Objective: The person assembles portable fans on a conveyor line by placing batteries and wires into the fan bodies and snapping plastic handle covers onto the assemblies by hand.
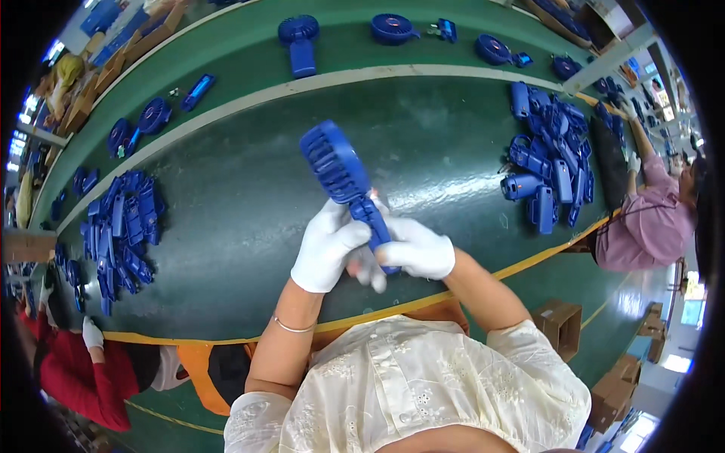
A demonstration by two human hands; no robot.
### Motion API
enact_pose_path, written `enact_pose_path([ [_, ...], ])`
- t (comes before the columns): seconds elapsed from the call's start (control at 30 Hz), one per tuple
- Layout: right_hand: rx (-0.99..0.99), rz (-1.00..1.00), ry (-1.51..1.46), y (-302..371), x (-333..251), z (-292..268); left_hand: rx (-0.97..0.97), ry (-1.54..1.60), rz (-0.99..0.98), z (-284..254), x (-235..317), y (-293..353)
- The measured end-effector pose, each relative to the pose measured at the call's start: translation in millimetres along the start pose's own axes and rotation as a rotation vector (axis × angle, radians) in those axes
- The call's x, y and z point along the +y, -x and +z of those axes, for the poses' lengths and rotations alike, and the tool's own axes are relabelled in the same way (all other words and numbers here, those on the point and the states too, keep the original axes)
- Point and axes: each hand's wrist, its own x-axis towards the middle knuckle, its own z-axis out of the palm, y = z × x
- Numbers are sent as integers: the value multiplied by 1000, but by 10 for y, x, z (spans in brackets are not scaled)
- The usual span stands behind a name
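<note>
A blue handheld fan [337,167] is raised above the green table, its round slatted head tilted up and to the left. Around the lower head and upper handle closes my gloved left hand [326,245]. My gloved right hand [411,248] grips the lower end of the handle, thumb pressed on it and fingers curled beneath. Both gloves are white, some fingertips showing bare. The far side of the fan and the fingers behind the handle are hidden.
Blue plastic casing parts lie in a left pile [124,223] and a right pile [555,155]. Beyond a pale rail, a green belt [340,57] carries several fans and small parts. Co-workers sit at the left, in a red sleeve [87,381], and at the right, in a pink shirt [642,226].
</note>
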Motion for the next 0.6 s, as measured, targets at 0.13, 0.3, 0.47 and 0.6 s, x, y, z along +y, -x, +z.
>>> enact_pose_path([
  [0.13, 133, -32, 556, -136, -110, -3, 208, -502, -21, 29, -17, -26],
  [0.3, 380, -201, 784, -205, 146, 66, 202, -521, 36, 125, -49, -50],
  [0.47, 167, 151, 149, -239, -126, 15, 215, -320, -258, 62, 125, -56],
  [0.6, -56, 91, -257, -271, 53, -87, 391, -283, -145, -73, -71, -58],
])
